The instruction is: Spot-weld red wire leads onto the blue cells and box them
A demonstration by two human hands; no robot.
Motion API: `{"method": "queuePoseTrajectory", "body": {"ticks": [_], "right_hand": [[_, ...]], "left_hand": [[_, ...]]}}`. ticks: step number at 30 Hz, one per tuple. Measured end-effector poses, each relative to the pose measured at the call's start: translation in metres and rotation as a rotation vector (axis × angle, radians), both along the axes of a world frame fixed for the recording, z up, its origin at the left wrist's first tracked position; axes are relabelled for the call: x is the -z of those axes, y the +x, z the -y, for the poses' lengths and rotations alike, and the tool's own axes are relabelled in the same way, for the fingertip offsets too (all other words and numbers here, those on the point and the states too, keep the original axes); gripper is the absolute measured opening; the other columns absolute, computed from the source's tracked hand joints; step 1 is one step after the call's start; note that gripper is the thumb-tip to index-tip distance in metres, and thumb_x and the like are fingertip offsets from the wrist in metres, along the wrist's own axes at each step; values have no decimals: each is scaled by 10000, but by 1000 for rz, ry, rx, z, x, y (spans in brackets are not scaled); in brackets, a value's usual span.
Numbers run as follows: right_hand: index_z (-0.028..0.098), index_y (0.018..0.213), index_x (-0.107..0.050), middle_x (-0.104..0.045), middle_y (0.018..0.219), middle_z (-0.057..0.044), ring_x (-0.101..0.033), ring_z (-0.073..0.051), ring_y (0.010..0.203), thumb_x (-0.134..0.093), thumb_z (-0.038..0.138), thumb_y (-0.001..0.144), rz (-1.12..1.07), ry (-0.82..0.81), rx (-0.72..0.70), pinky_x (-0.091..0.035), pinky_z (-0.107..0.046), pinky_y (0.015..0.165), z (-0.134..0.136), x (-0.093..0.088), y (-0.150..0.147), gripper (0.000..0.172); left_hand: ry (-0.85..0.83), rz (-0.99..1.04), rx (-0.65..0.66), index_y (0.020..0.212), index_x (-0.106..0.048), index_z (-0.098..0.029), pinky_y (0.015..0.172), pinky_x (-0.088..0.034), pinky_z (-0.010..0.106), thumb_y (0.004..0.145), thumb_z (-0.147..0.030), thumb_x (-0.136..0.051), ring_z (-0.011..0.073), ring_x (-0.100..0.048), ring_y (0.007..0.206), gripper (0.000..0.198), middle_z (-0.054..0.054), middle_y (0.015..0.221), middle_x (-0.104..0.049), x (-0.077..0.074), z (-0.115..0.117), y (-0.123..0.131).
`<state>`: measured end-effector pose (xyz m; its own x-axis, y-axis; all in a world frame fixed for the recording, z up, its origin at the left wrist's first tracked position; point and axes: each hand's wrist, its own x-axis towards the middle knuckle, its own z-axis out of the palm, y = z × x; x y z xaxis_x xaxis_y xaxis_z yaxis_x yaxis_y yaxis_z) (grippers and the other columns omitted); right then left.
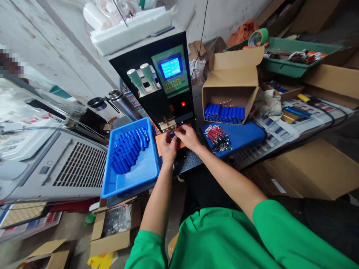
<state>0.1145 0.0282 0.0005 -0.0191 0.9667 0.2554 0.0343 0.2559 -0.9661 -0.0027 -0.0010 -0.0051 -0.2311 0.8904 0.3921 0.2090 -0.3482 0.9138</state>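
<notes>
My left hand (167, 145) and my right hand (188, 136) meet just below the electrodes of a black spot welder (165, 80) with a blue screen. Both hands are closed, pinching a small blue battery cell (172, 133) between them over an orange pad (159, 144). A thin metal tab or wire sticks up from my right fingers toward the welder tips. Left of my hands lies a blue tray (140, 175) with several blue cells in it. To the right, a bundle of red wires (218, 137) rests on a blue mat (246, 135).
An open cardboard box (232, 80) holds rows of blue cells behind the wires. A green tray (291, 56) with small parts sits at the back right. A grey vented machine (70, 168) stands at the left. Cardboard boxes (305, 172) lie below the bench.
</notes>
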Motion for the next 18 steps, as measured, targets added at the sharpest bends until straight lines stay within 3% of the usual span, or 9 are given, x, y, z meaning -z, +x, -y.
{"method": "queuePoseTrajectory", "body": {"ticks": [7, 18], "right_hand": [[201, 619, -528, -547, 597, 27, -497, -138, 615, -650, 350, 803, 117, -35, 7, -384, -256, 610, 0, -1, 9, 267], [199, 600, -535, -483, 495, 43, -394, -85, 449, -730, 487, 707, -247, -179, -163, -289, -215, 433, 0, -6, 21, 364]], "left_hand": [[9, -33, -25, 959, -634, -176, 768, -548, 280, 832, -389, -716, 155, -655, 803, 261, 45, 877, -684, -1, -2, -1], [-25, -83, -47, 988, -670, -172, 753, -560, 292, 811, -400, -733, 154, -658, 760, 296, 41, 869, -707, -3, 5, 1]]}}
